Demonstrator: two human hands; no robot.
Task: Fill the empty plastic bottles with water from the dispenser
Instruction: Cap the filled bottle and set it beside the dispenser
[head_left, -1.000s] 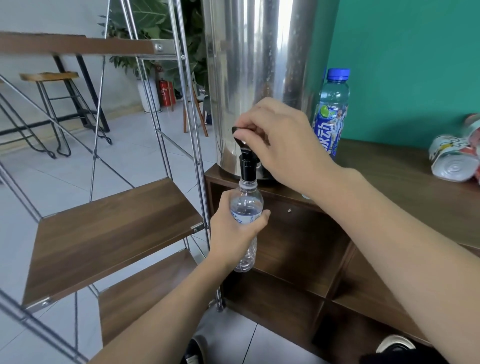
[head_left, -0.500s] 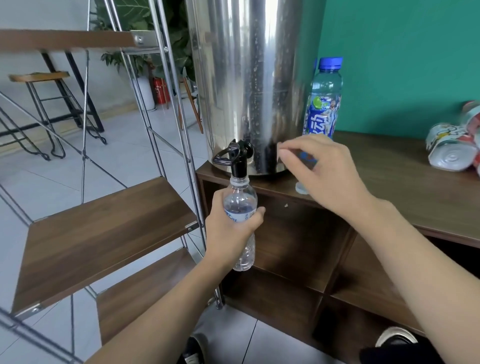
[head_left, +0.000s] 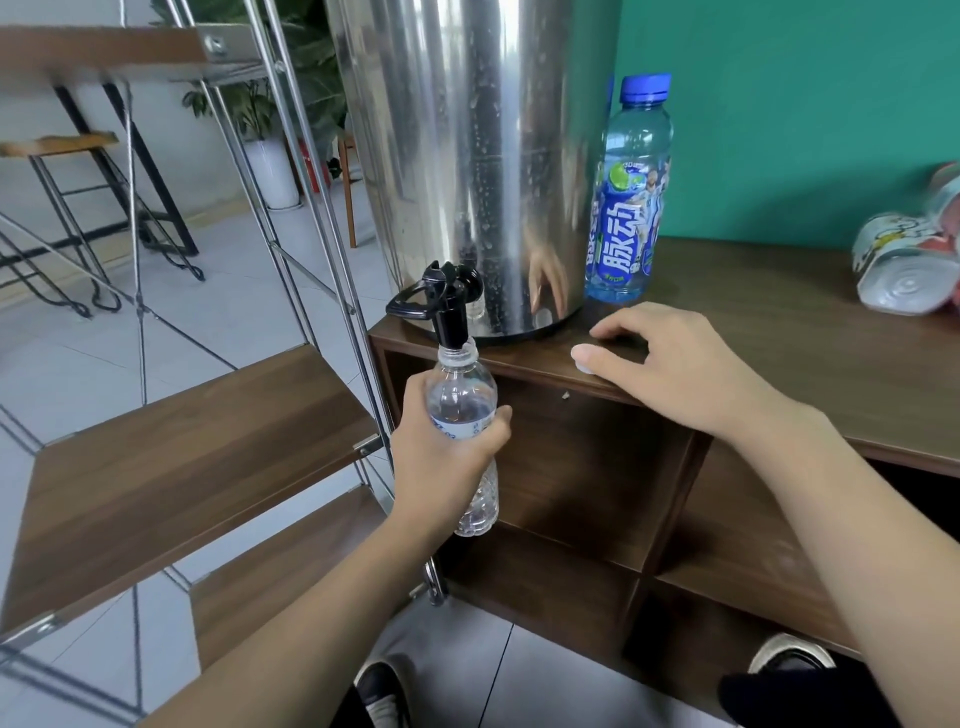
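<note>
Left hand (head_left: 441, 457) grips clear bottle (head_left: 462, 415) upright, mouth touching tap spout (head_left: 451, 332). White cap (head_left: 584, 358) lies on surface (head_left: 779, 332) at right hand (head_left: 675, 364) fingertips, fingers loosely spread, holding nothing. Right hand nearer cap.

Bare forearms, dark white-soled shoes (head_left: 382, 693)

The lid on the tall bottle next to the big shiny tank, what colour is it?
Blue. The lid shows clearly in the head view.
</note>
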